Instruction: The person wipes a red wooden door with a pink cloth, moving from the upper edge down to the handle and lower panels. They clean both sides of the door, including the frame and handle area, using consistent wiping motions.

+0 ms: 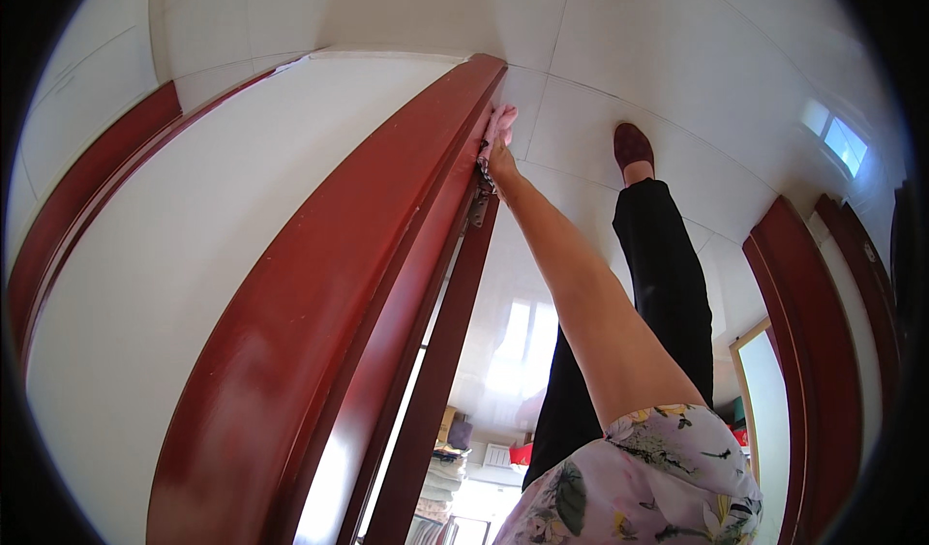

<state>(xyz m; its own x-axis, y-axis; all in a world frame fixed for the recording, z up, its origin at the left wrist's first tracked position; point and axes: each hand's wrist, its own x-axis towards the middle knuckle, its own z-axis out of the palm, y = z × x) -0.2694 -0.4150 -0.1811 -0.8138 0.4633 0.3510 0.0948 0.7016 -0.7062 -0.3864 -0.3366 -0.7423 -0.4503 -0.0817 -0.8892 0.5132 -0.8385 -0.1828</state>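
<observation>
My right hand (501, 165) holds a folded pink cloth (501, 127) with a dark patterned part. The cloth lies against the inner face of a glossy red door frame (464, 154), near its foot and just above a metal hinge (478, 207) in the picture. My bare forearm stretches down towards it from a floral short sleeve. Part of the fingers is hidden by the cloth and the hand itself. My left hand is out of view.
A dark red door edge (450, 342) stands beside the frame. White wall (218, 204) lies left of it. My shoe (633, 146) rests on pale floor tiles (580, 131). Another red door frame (805, 342) is at right; stacked folded textiles (440, 483) show at the bottom.
</observation>
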